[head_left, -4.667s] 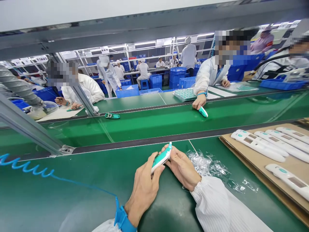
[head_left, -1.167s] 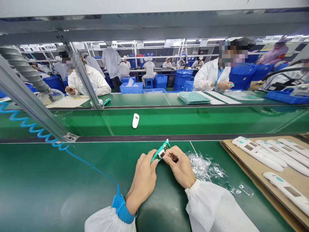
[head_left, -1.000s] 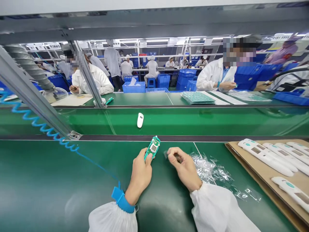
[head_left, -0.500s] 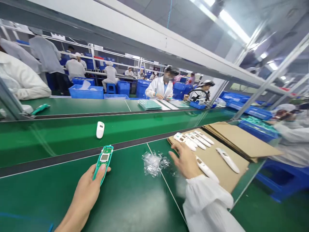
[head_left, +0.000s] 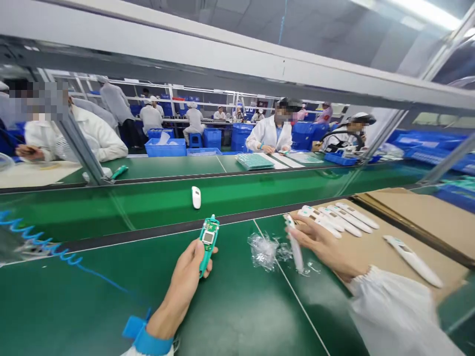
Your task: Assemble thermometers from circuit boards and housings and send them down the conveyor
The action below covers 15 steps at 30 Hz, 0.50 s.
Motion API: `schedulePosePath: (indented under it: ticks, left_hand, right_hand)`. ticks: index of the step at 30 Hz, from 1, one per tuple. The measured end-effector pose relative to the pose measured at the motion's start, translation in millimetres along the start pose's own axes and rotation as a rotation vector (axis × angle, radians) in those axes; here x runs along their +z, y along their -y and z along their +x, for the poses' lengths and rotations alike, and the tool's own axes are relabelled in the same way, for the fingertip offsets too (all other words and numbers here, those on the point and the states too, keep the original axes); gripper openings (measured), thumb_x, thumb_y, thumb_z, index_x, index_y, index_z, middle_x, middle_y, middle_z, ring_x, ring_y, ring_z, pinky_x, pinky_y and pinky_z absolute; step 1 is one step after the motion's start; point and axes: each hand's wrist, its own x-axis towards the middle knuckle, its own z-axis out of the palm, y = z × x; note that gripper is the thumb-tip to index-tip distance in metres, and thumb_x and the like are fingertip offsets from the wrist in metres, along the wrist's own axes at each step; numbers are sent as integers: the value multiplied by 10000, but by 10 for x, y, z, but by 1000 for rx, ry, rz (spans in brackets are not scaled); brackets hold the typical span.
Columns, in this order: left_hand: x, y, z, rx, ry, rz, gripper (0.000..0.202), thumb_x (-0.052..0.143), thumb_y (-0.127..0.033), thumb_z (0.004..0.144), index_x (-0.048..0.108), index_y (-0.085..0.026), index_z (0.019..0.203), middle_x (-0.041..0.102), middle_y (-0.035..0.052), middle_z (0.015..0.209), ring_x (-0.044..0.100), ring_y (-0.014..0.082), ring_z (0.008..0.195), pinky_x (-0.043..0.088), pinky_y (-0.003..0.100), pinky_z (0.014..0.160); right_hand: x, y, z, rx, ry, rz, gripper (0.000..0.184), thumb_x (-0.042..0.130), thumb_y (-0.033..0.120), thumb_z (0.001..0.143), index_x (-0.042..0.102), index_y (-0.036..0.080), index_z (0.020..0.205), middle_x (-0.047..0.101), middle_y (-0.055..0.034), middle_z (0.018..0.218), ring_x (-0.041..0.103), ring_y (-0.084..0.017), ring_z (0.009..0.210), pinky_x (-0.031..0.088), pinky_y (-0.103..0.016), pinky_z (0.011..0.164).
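Observation:
My left hand [head_left: 189,262] grips a green thermometer half [head_left: 209,242], its circuit board and small square screen facing up. My right hand [head_left: 319,237] pinches a white thermometer cover [head_left: 296,244] near its top, holding it tilted at the edge of the cardboard. Just left of that cover lies a crumpled heap of clear plastic pieces [head_left: 262,251]. Behind my right fingers, several white thermometer covers [head_left: 345,220] rest in a row on the cardboard sheet [head_left: 374,254]. One more white cover [head_left: 412,260] lies apart to the right.
A white thermometer piece [head_left: 196,197] sits on the green conveyor belt [head_left: 156,202] ahead. Metal posts [head_left: 76,138] and an overhead beam [head_left: 237,59] frame the bench. A coiled blue cord [head_left: 48,244] hangs at left. Co-workers sit across the belt.
My right hand has taken hold of a white thermometer cover and lifted it left off the cardboard. The view has swung left; my left hand still holds the green half.

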Motion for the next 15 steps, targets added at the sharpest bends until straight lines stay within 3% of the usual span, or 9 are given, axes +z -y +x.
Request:
schedulePosePath:
  ticks: [2,4,6,8,11,15]
  left_hand:
    - [-17,3,6,11,-55,69,686,449,-710,859,603,-188,1275,691,71,864,488,123,587,404,271,581]
    - [-56,33,28,33,-104,138,671,493,-702,843,609,-214,1288,714,80,949,574,151,686,439,276,629]
    - [-99,77,59,60,-114,153,631,598,-655,811,613,-230,1277,717,82,1066,645,190,868,482,282,743]
    - [-131,119,83,99,-105,140,597,681,-588,785,608,-243,1267,704,73,1153,649,221,1040,487,301,885]
    - [-130,155,87,153,-85,203,507,684,-527,814,622,-250,1234,691,61,1200,627,238,1131,468,331,973]
    - [-47,141,40,190,-103,322,434,653,-490,851,638,-249,1212,678,62,1231,615,247,1159,463,348,994]
  right_hand:
    - [557,85,70,46,193,287,675,749,557,773,509,248,1324,705,-121,1147,666,-285,1041,500,-460,942]
    - [1120,119,139,83,304,506,662,820,513,715,566,206,1243,723,-121,1106,675,-256,1036,504,-432,964]
    - [1593,82,200,93,366,681,655,855,474,688,589,168,1203,740,-105,1041,696,-239,992,502,-437,992]
    - [1910,-2,235,107,361,800,669,870,453,679,589,148,1203,747,-90,986,710,-234,959,503,-445,1006]
    - [2078,-133,233,113,327,870,683,858,455,700,567,145,1234,749,-85,970,712,-237,953,505,-448,1007]
    - [1990,-217,213,65,358,856,641,818,512,728,580,187,1227,742,-88,1014,710,-249,948,520,-450,963]
